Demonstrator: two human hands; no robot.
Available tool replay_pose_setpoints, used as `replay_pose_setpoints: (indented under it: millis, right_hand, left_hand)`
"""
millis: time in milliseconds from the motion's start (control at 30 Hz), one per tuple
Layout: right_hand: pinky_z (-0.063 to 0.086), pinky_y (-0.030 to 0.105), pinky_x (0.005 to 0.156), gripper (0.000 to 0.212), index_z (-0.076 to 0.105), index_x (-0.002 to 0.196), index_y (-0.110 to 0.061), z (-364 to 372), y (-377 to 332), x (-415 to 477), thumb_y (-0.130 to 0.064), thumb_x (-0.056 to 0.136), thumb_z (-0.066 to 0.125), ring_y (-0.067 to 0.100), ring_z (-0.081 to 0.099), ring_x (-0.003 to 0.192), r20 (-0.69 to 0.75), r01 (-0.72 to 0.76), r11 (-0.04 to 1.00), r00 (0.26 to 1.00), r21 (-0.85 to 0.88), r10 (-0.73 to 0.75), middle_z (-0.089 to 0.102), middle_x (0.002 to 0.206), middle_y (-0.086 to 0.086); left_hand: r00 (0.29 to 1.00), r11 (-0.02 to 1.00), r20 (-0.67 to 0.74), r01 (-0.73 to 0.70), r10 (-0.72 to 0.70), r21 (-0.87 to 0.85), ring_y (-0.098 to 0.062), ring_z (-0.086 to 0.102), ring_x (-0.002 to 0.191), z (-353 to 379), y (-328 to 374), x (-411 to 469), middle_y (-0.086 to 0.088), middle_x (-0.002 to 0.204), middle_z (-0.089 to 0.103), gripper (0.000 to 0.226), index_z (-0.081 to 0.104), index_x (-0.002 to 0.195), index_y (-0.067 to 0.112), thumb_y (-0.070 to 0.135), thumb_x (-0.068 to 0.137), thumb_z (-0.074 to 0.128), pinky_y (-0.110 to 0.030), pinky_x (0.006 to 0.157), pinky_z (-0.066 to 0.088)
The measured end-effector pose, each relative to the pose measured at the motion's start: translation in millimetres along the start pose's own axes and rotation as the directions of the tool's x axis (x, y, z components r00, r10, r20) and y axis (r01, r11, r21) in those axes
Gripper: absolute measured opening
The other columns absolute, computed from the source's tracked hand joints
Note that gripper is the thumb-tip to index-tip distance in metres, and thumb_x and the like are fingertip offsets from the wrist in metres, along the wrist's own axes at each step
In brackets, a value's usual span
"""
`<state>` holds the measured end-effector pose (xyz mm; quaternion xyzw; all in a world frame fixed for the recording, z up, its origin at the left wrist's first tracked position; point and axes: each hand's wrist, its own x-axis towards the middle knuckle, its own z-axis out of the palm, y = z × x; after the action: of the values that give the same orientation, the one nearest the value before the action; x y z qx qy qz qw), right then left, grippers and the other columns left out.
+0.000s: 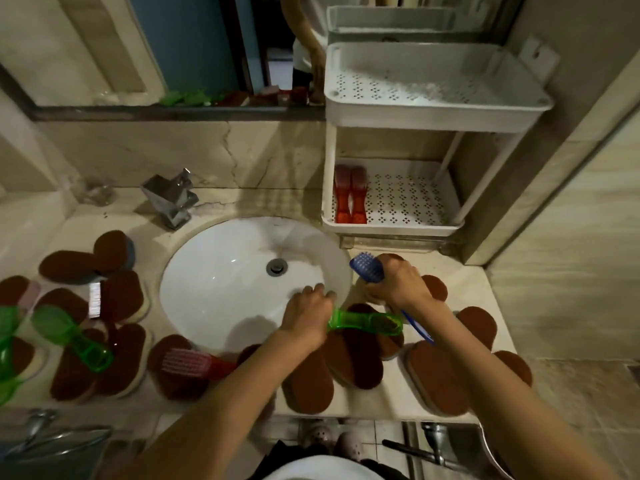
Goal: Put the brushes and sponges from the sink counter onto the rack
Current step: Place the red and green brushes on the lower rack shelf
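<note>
My right hand (398,284) grips a blue brush (367,268) just right of the sink (221,282), its bristle head up and its handle sticking out behind the wrist. My left hand (308,315) holds one end of a green brush (367,322) lying over brown sponges at the sink's front right rim. The white two-tier rack (433,109) stands at the back right; two red brushes (349,195) lie in its lower tray, and the upper tray holds nothing. Several brown sponges (436,375) cover the counter on both sides.
A pink brush (187,363) lies at the sink's front edge. Green brushes (72,337) and more sponges crowd the left counter. The chrome faucet (173,199) stands behind the sink, with a mirror above. A wall closes off the right.
</note>
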<state>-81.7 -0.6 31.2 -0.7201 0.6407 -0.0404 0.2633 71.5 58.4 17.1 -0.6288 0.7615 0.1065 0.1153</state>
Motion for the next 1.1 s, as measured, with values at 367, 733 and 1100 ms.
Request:
replay_pose_setpoints:
  millis: [367, 733, 1100]
  right_hand:
    - [0.037, 0.03, 0.072, 0.041, 0.059, 0.11, -0.001, -65, 25, 39, -0.028, 0.081, 0.065, 0.034, 0.06, 0.104, -0.157, -0.17, 0.977, 0.969, 0.127, 0.189, 0.064, 0.113, 0.021]
    - [0.043, 0.032, 0.07, 0.039, 0.062, 0.108, 0.001, -81, 60, 133, -0.026, 0.081, 0.067, 0.032, 0.063, 0.1, -0.106, -0.311, 0.897, 0.927, 0.315, 0.359, 0.065, 0.104, 0.018]
    - [0.039, 0.028, 0.07, 0.036, 0.058, 0.114, 0.001, -76, 86, 203, -0.027, 0.093, 0.055, 0.035, 0.061, 0.105, -0.079, -0.337, 0.881, 0.921, 0.332, 0.382, 0.063, 0.115, 0.022]
  left_hand:
    - [0.846, 0.9, -0.31, -0.416, 0.435, 0.127, -0.04, 0.058, 0.109, -77, 11, 89, -0.024, 0.116, 0.059, 0.049, 0.059, 0.122, 0.004, -0.012, 0.076, 0.051, -0.04, 0.093, 0.045]
    - [0.91, 0.919, -0.162, -0.393, 0.381, -0.045, -0.029, 0.03, 0.141, -87, 15, 223, -0.012, 0.154, 0.027, 0.065, 0.032, 0.145, 0.022, -0.004, 0.088, 0.048, -0.037, 0.114, 0.03]
    - [0.911, 0.899, -0.247, -0.382, 0.329, -0.213, -0.019, 0.009, 0.147, -78, 19, 292, -0.001, 0.159, 0.011, 0.052, 0.023, 0.148, 0.018, 0.03, 0.1, 0.038, -0.031, 0.116, 0.016]
